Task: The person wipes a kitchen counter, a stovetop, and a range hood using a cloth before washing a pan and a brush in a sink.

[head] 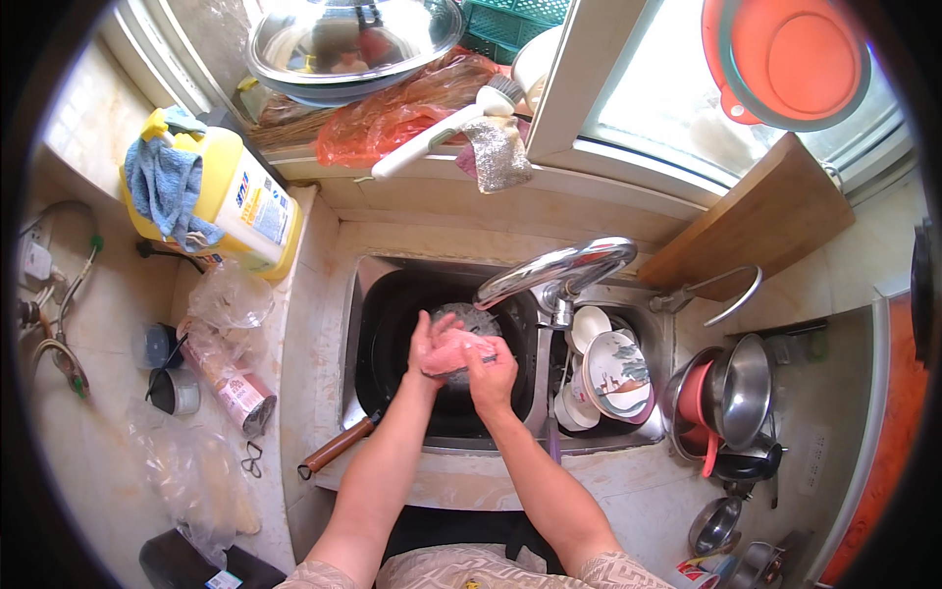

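Observation:
Both hands are over the left sink basin, below the tip of a chrome faucet (pixel 556 272). A soft pink piece (pixel 458 352) with a dark lower edge lies between them; I cannot tell whether it is raw meat or a sponge. My left hand (pixel 425 344) supports it from the left with fingers raised. From the right, my right hand (pixel 493 377) grips it with the thumb on top. Underneath, a black wok (pixel 390 383) fills the basin, its brown handle (pixel 338 445) jutting over the front-left edge. Bubbly water (pixel 471 318) shows inside the wok behind my hands.
Bowls and a deer-patterned plate (pixel 617 374) crowd the right basin (pixel 659 423). A wooden cutting board (pixel 751 221) leans behind a slim second tap (pixel 736 294). Steel bowls (pixel 743 390) stand at right. A yellow jug (pixel 250 199) and plastic bags (pixel 191 471) occupy the left ledge.

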